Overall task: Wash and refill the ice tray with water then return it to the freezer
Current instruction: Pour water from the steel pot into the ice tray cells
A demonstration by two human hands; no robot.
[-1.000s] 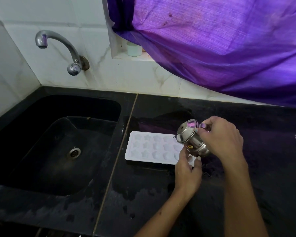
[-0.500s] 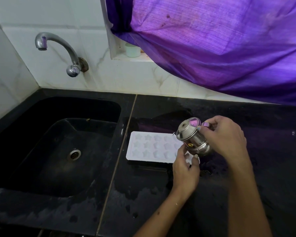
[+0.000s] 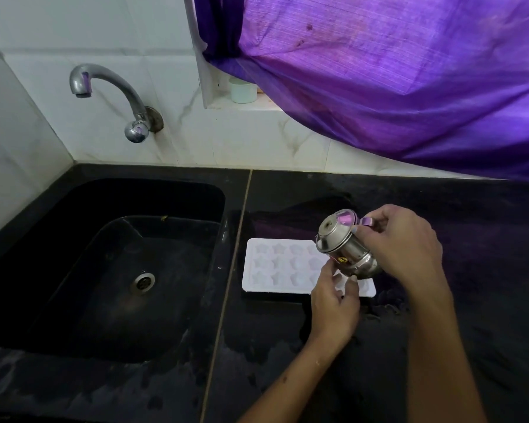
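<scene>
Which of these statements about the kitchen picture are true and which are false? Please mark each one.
1. The ice tray lies on the black counter, right of the sink. True.
2. The right hand holds a steel jug tilted over the tray. True.
3. Water runs from the tap. False: no stream is visible.
4. The tray has round cavities. False: they are star-shaped.
5. The left hand rests in the sink. False: it is at the tray's near edge.

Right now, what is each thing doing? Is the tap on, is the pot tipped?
Tap: off, no water running.
Sink: no standing water, drain open.
Ice tray: flat on the counter.
Steel pot: tilted over the tray, lid on.
Right hand: holding the pot.
Left hand: on the tray's near edge.
Curtain: hanging over the window ledge.
</scene>
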